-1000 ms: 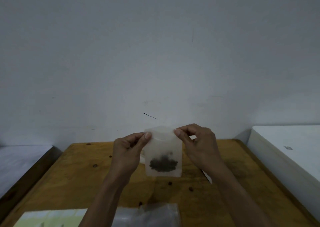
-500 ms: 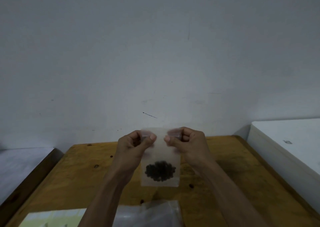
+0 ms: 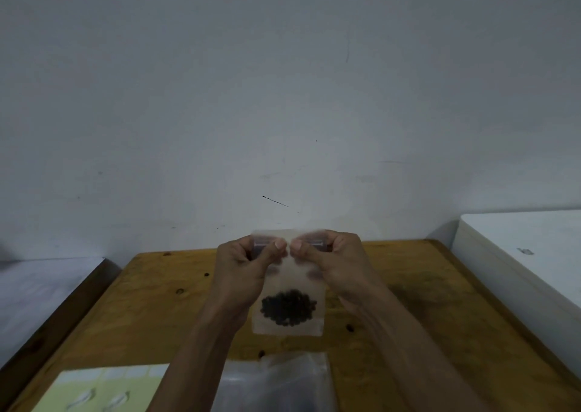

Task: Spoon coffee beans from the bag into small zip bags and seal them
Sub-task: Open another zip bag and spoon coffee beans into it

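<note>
I hold a small clear zip bag [image 3: 287, 281] upright above the wooden table [image 3: 163, 314], at the centre of the view. A dark clump of coffee beans [image 3: 287, 308] sits near its bottom. My left hand [image 3: 248, 267] pinches the bag's top strip from the left, and my right hand [image 3: 330, 260] pinches it from the right. The two thumbs almost touch at the middle of the strip. The big coffee bag and the spoon are out of sight.
A pile of clear plastic bags [image 3: 283, 380] lies at the table's near edge. A pale yellow sheet [image 3: 103, 389] lies at the lower left. A white box-like surface [image 3: 528, 254] stands to the right, a grey ledge [image 3: 41, 286] to the left. Loose beans [image 3: 206, 275] dot the table.
Both hands have slid inward along the bag's top strip until the thumbs nearly meet. The bag has dropped slightly and the beans have settled lower.
</note>
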A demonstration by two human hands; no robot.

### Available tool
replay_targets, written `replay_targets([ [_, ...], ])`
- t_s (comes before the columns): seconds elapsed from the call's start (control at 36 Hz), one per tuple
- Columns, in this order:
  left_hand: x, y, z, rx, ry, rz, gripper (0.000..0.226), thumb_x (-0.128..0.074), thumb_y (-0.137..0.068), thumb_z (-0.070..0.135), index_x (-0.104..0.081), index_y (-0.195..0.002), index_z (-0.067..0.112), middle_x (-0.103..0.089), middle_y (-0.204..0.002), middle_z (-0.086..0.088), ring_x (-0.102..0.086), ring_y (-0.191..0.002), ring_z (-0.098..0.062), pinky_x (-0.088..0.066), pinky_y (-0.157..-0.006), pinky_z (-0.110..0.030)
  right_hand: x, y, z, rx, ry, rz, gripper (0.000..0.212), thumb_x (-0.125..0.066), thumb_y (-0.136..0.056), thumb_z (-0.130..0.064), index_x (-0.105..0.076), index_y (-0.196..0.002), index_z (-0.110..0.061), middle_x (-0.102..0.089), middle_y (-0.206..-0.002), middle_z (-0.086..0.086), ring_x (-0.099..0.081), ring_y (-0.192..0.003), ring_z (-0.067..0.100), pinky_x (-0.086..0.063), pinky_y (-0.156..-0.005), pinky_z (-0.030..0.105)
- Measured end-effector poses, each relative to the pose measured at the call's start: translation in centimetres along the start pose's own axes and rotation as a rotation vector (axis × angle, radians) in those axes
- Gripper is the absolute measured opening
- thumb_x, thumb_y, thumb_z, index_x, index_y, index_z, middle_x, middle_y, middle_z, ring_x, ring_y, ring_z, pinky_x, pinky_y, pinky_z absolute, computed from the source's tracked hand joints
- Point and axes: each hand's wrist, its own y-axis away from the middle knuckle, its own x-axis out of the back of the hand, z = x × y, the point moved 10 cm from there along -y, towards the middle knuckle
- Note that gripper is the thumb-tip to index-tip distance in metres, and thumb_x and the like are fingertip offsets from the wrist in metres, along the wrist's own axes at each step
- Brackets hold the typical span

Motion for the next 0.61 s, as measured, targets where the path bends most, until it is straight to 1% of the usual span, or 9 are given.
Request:
replay_targets([
  [0.06, 0.3, 0.0, 0.1, -0.01, 0.0, 0.01, 0.028, -0.071, -0.077, 0.026, -0.073, -0.085, 0.0, -0.075, -0.076, -0.012, -0.073, -0.07, -0.027, -0.059, -0.06, -0.033, -0.2, 0.0, -0.1, 0.004, 0.019, -0.008, 0.009, -0.078, -0.083, -0.022, -0.076, -0.089, -0.016, -0.077, -0.088, 0.004, -0.072, -0.088, 0.024, -0.059, -0.079, 0.047],
  [0.11, 0.8, 0.1, 0.1, -0.002, 0.013, 0.019, 0.029, -0.071, -0.077, 0.027, -0.074, -0.086, 0.0, -0.075, -0.08, -0.014, -0.073, -0.073, -0.029, -0.061, -0.064, -0.037, -0.3, 0.0, -0.2, -0.006, 0.015, -0.022, 0.011, -0.077, -0.085, -0.021, -0.076, -0.094, -0.014, -0.077, -0.091, 0.004, -0.073, -0.089, 0.023, -0.061, -0.074, 0.041],
  [0.19, 2.3, 0.1, 0.1, 0.016, 0.065, 0.051, 0.029, -0.071, -0.077, 0.027, -0.074, -0.085, 0.0, -0.074, -0.078, -0.011, -0.071, -0.073, -0.022, -0.059, -0.063, -0.035, -0.1, 0.1, -0.4, -0.031, -0.064, -0.01, 0.012, -0.073, -0.088, -0.018, -0.074, -0.095, -0.007, -0.078, -0.091, 0.007, -0.074, -0.081, 0.017, -0.057, -0.06, 0.028],
  [0.22, 2.9, 0.1, 0.2, 0.021, 0.079, 0.058, 0.029, -0.072, -0.076, 0.028, -0.075, -0.085, 0.0, -0.074, -0.078, -0.009, -0.069, -0.073, -0.019, -0.058, -0.063, -0.034, 0.0, 0.2, -0.5, -0.036, -0.079, -0.003, 0.012, -0.072, -0.088, -0.018, -0.074, -0.094, -0.006, -0.078, -0.089, 0.007, -0.074, -0.079, 0.015, -0.055, -0.057, 0.025],
  [0.28, 3.8, 0.3, 0.2, 0.029, 0.097, 0.058, 0.029, -0.071, -0.077, 0.028, -0.075, -0.085, 0.001, -0.072, -0.079, -0.008, -0.067, -0.075, -0.016, -0.057, -0.065, -0.035, -0.1, 0.2, -0.4, -0.049, -0.098, -0.004, 0.014, -0.072, -0.088, -0.018, -0.074, -0.094, -0.006, -0.078, -0.089, 0.007, -0.073, -0.078, 0.015, -0.055, -0.058, 0.025],
  [0.39, 5.4, 0.9, 0.2, 0.028, 0.107, 0.085, 0.024, -0.069, -0.079, 0.027, -0.077, -0.084, 0.004, -0.071, -0.079, -0.009, -0.065, -0.077, -0.017, -0.055, -0.067, -0.038, -1.6, 0.3, 0.0, -0.076, -0.103, -0.051, 0.016, -0.072, -0.088, -0.021, -0.075, -0.096, -0.008, -0.078, -0.091, 0.005, -0.074, -0.081, 0.016, -0.056, -0.064, 0.03],
  [0.47, 6.8, 1.3, 0.2, 0.037, 0.129, 0.125, 0.028, -0.069, -0.077, 0.028, -0.076, -0.085, 0.002, -0.071, -0.078, -0.009, -0.064, -0.075, -0.017, -0.053, -0.065, -0.036, -3.1, 0.4, 0.2, -0.097, -0.116, -0.088, 0.018, -0.071, -0.088, -0.023, -0.075, -0.098, -0.009, -0.078, -0.091, 0.004, -0.074, -0.08, 0.015, -0.055, -0.062, 0.028],
  [0.53, 7.7, 1.7, 0.2, 0.05, 0.138, 0.133, 0.028, -0.068, -0.078, 0.028, -0.076, -0.086, 0.002, -0.071, -0.08, -0.009, -0.064, -0.076, -0.017, -0.053, -0.064, -0.034, -3.9, 0.4, 0.1, -0.092, -0.112, -0.107, 0.019, -0.07, -0.089, -0.025, -0.075, -0.099, -0.009, -0.079, -0.092, 0.004, -0.074, -0.081, 0.015, -0.054, -0.063, 0.029],
  [0.61, 9.3, 2.4, 0.5, 0.055, 0.143, 0.165, 0.025, -0.069, -0.077, 0.028, -0.077, -0.083, 0.004, -0.072, -0.08, -0.009, -0.066, -0.077, -0.017, -0.053, -0.067, -0.037, -5.3, 0.3, -0.2, -0.061, -0.098, -0.12, 0.018, -0.069, -0.089, -0.025, -0.076, -0.097, -0.01, -0.078, -0.091, 0.004, -0.073, -0.083, 0.017, -0.054, -0.067, 0.032],
])
